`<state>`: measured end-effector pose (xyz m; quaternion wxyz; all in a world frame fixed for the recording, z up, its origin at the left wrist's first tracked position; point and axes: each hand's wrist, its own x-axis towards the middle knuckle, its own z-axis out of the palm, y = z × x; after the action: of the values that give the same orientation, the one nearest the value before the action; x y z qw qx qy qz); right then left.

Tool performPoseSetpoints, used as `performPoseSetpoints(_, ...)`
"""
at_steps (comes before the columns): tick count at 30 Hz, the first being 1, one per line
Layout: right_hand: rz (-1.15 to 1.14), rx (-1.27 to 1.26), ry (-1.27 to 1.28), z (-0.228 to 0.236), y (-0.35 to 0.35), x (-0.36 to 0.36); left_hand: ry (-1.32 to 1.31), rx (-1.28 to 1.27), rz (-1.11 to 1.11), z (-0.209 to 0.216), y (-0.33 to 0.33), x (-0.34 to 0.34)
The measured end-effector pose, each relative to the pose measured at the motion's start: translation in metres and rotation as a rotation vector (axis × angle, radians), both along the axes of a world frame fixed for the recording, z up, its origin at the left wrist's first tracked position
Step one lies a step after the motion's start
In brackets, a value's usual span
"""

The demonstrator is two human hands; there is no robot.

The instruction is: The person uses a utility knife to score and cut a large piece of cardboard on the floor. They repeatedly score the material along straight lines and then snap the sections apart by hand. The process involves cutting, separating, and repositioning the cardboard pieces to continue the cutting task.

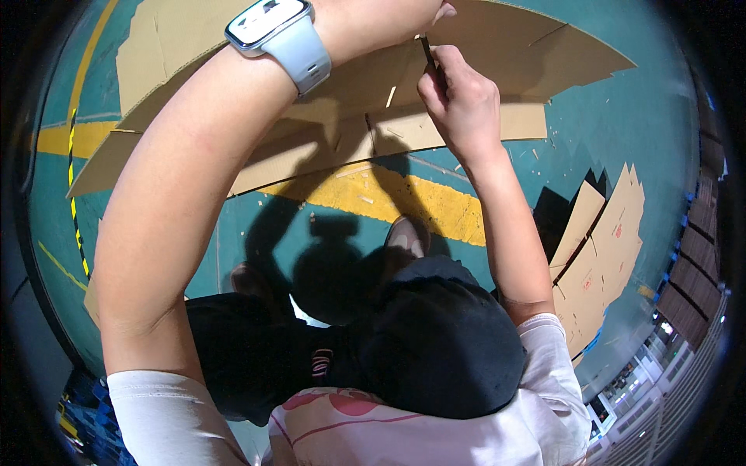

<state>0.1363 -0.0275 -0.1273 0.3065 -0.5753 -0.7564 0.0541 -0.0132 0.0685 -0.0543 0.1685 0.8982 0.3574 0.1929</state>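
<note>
My right hand point(464, 102) is closed around a slim black utility knife point(427, 51), its small pale tip pointing up toward the cardboard sheet point(513, 54). The big brown sheet spans the top of the view, with a fold and a narrower flap point(513, 120) along its near side. A short slit and a pale torn strip show on it. My left hand point(408, 14) reaches over the sheet close to the knife tip. Most of its fingers are cut off by the top edge, so its grip is hidden. A watch point(268, 23) with a light blue strap sits on that wrist.
Jagged-edged cardboard pieces point(602, 264) stand or lean at the right. Small cardboard scraps litter the green floor point(233, 225), which has a yellow stripe point(365, 190). My shoe point(408, 235) is near the flap. Stacked brown bundles point(688, 272) line the far right.
</note>
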Motion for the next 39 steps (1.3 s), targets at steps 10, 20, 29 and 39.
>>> performPoseSetpoints(10, -0.049, -0.049, 0.114, -0.012, -0.019, -0.003, -0.016, -0.001, 0.004, 0.002, -0.001, 0.0)
performPoseSetpoints(20, -0.149, -0.336, 0.076, -0.04, -0.075, 0.01, 0.016, -0.08, -0.055, -0.001, 0.012, -0.004)
performPoseSetpoints(29, 0.153, -0.35, 0.196, -0.017, -0.072, 0.003, 0.402, -0.391, 0.107, 0.022, -0.013, -0.208)
performPoseSetpoints(39, 0.342, -0.098, 0.161, 0.011, -0.036, -0.063, 0.169, -0.101, -0.02, -0.003, 0.012, -0.027)
